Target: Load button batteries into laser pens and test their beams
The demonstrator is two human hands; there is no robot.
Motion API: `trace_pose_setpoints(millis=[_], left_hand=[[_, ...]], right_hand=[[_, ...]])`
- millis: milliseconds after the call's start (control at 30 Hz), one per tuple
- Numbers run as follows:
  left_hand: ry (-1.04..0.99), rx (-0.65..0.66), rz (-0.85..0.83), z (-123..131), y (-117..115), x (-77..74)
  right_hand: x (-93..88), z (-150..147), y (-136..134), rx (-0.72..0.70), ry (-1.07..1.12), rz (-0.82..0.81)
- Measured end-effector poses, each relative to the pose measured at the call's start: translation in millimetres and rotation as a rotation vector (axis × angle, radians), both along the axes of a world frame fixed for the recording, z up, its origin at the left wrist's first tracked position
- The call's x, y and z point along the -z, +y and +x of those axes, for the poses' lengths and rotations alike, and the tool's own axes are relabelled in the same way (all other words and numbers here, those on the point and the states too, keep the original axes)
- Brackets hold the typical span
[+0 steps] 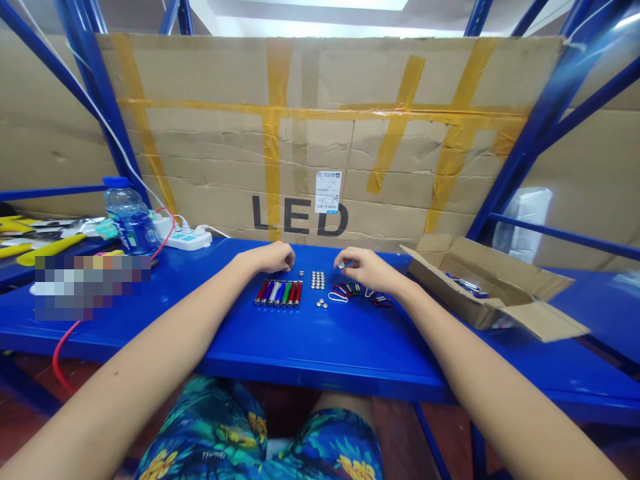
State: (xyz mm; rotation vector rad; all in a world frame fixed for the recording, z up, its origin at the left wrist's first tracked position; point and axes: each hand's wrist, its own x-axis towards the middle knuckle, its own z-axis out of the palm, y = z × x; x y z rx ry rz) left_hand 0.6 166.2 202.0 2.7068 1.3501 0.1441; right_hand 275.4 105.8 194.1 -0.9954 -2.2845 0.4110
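My right hand [369, 268] pinches a small round silver button cell [341, 265] between thumb and fingers, just above the table. Left of it, several more silver button cells [318, 280] lie in neat rows, with a few loose ones [321, 303] nearer me. A row of small metal torches [278, 293] in red, purple, silver, blue and green lies side by side in front of my left hand [276, 257]. That hand is closed, fingers curled down, and what they hold, if anything, is hidden. Coloured carabiners [353, 291] lie beneath my right hand.
An open cardboard box [480, 313] with small items stands at the right on the blue table [320, 347]. At the left are a water bottle [130, 217], a white power strip [187, 238] and yellow-handled tools [53, 250]. A large cardboard sheet [225, 153] closes off the back.
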Motion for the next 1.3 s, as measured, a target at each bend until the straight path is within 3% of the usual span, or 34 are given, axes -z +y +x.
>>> trace_pose_setpoints(millis=[233,367,533,667,1033,1167,1300], left_hand=[[-0.042,-0.032,-0.002,6.0,-11.8,-2.7],[-0.114,-0.025,0.163,12.8,-18.6,-8.0],[-0.377,0.167,0.307,36.4,-37.5,-13.3],[-0.533,0.342,0.358,58.9,-53.9,-7.4],[-0.444,0.441,0.451,67.4,-58.2,1.2],[-0.424,0.409,0.465,63.3,-55.7,-2.8],[-0.350,0.221,0.489,45.8,-42.4,-11.1]], right_hand=[[3.0,-0.8,1.8,-0.012,-0.005,-0.022],[4.0,-0.4,2.5,-0.006,-0.006,-0.017],[5.4,-0.2,3.6,0.015,-0.019,-0.009],[6.2,-0.7,3.3,0.014,-0.022,-0.002],[4.4,-3.2,1.1,0.003,-0.016,-0.019],[3.9,-2.0,1.6,0.003,-0.004,-0.019],[2.4,-2.1,0.4,-0.001,0.016,-0.020]])
